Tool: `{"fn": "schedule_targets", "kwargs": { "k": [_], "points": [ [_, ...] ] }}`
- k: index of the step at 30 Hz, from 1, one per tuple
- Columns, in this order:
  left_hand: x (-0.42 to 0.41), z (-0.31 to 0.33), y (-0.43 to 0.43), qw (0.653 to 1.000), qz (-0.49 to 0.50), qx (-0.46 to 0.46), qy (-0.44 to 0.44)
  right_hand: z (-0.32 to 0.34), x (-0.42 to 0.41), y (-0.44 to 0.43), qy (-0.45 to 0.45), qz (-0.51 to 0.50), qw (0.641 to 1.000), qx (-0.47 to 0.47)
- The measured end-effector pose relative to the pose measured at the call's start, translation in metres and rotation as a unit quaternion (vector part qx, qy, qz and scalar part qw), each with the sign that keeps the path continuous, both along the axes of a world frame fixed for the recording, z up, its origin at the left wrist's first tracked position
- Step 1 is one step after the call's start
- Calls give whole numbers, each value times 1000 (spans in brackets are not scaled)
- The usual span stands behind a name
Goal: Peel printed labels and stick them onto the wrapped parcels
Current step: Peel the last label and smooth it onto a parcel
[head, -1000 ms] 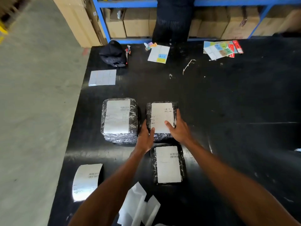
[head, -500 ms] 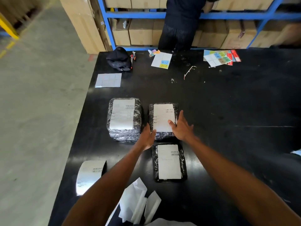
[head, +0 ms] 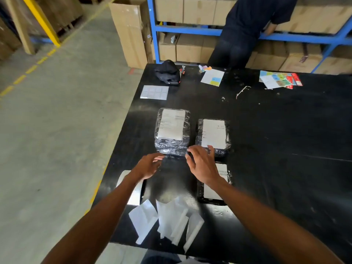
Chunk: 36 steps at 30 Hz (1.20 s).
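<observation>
My left grip [head: 150,164] and right grip [head: 202,165] hover slack, holding nothing, before two labelled parcels [head: 172,147] near the desk's [head: 285,168] left edge.

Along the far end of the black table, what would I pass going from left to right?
Black cap → white sheet with coloured stickers → thin bent wire-like item → fanned pile of coloured sticker sheets.

Even, fairly bright overhead light leaves a pale sheen on the glossy black table [head: 276,134] and small glints on the film of the wrapped parcels [head: 171,147]. The frame is softly motion-blurred throughout, and the wide lens stretches everything near the edges.
</observation>
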<state>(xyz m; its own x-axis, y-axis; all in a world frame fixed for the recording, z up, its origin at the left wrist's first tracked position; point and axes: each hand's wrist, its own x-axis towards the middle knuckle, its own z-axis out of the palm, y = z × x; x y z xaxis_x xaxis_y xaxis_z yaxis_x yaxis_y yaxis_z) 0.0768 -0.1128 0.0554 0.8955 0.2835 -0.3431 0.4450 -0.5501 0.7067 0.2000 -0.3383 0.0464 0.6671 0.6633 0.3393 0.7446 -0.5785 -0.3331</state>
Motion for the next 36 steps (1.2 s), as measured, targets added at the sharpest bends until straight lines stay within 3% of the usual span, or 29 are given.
{"fn": "schedule_targets", "kwargs": {
  "k": [8,12,21,28,36],
  "points": [
    [-88,-9,77,992,-14,124,37,-15,-68,74,122,95,980,-124],
    [-117,-24,107,989,-40,112,92,-22,-101,114,177,125,956,-199],
    [-139,-74,125,959,-142,176,169,-70,-152,155,169,110,925,-323],
    [-147,-94,122,969,-132,190,89,-77,-156,151,100,99,941,-309],
    [-154,-96,125,978,-94,181,-45,-71,-155,146,22,108,970,-217]
  ]
}}
